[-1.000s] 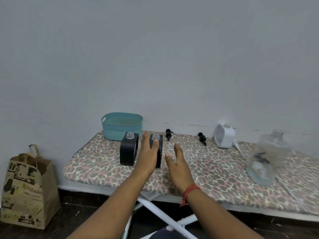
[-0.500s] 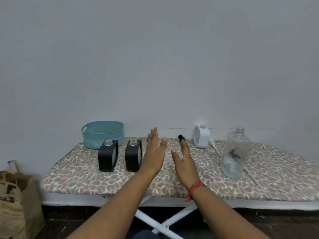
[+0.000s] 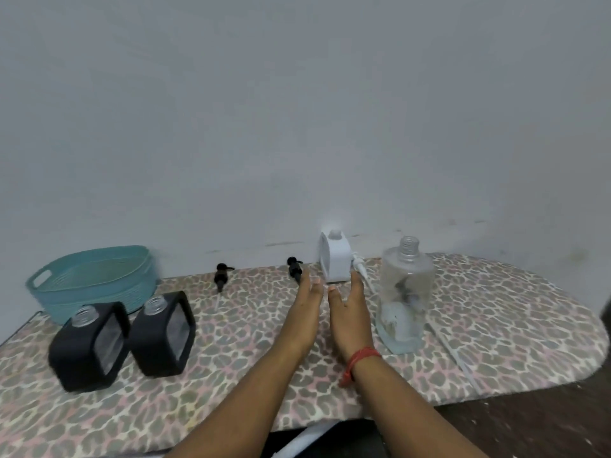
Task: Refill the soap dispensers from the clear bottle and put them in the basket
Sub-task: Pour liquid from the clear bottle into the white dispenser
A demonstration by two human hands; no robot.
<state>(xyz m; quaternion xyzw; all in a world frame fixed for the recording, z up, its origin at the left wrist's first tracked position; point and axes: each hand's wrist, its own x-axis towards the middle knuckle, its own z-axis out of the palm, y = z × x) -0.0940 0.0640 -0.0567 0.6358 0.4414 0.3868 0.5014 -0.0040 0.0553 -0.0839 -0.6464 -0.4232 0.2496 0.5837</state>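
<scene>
Head view: ironing board [image 3: 496, 325] with leopard-print cover, set against a plain grey wall [image 3: 297, 110].

Left hand [image 3: 302, 312]: flat, fingers extended and together, empty, held over the board centre. Right hand [image 3: 350, 314]: same posture, fingers extended, empty, just beside the left hand, red thread band [image 3: 358, 361] on the wrist. Neither hand gripping anything.

Clear bottle [image 3: 405, 299]: upright, uncapped, partly filled with liquid, just to the right of the right hand; contact with the fingers cannot be told.

White dispenser [image 3: 335, 261]: upright at the wall edge, directly beyond the fingertips [image 3: 357, 279] of the right hand, with a white pump head [image 3: 358, 266] lying beside it.

Black pump heads: first pump [image 3: 222, 276] lying on the board at the back, well left of the hands; second pump [image 3: 295, 269] just beyond the left fingertips.

Black dispensers: left black dispenser [image 3: 87, 347] and right black dispenser [image 3: 163, 333], upright, uncapped, side by side, well apart from both hands on the left.

Teal basket [image 3: 66, 292]: behind the black dispensers at the far left corner, nothing seen inside.

Thin clear tube [image 3: 453, 352]: flat on the cover, right of the clear bottle.
</scene>
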